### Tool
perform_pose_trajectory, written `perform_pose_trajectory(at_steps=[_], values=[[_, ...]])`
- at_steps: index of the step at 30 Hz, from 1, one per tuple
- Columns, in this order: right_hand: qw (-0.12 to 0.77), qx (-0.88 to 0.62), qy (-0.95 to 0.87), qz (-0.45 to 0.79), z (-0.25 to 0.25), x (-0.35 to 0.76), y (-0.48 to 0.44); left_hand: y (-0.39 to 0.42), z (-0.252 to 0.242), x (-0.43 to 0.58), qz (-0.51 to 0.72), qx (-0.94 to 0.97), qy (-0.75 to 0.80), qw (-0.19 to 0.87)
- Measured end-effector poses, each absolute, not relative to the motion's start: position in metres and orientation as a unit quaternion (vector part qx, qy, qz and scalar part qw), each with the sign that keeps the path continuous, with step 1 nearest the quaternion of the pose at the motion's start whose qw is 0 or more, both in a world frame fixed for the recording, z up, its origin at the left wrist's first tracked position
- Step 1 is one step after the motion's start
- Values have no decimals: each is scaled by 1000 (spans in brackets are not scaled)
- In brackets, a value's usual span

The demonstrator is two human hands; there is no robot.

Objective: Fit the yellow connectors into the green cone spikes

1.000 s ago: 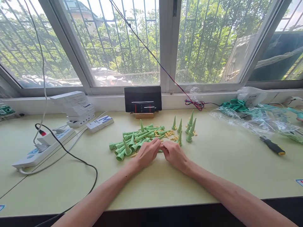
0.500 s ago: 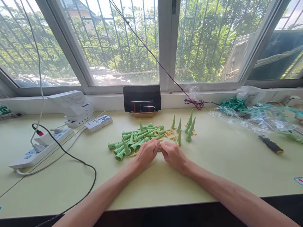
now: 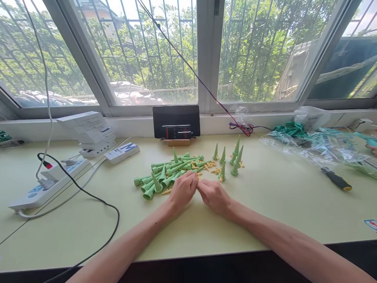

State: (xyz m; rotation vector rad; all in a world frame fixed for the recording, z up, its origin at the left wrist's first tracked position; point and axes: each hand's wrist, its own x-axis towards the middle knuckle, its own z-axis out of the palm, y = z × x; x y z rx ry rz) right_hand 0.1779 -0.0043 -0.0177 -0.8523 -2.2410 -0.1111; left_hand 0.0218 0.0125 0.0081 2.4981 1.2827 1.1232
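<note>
Green spikes (image 3: 176,169) — white box (image 3: 121,153) nearby marked "M".

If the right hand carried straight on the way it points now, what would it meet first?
Most likely the left hand, whose fingertips are right by those of the right hand; whether they touch is unclear. Beyond it, roughly in that line, lie green cones.
</note>
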Motion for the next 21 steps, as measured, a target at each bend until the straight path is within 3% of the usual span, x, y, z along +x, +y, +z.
perform_pose_trajectory(at_steps=[12,21], values=[[304,-319,-893,-91,-19,168,-10,15,13,29,453,724,509,111],[262,-330,-901,-106,-15,164,-13,15,15,28,445,726,510,120]])
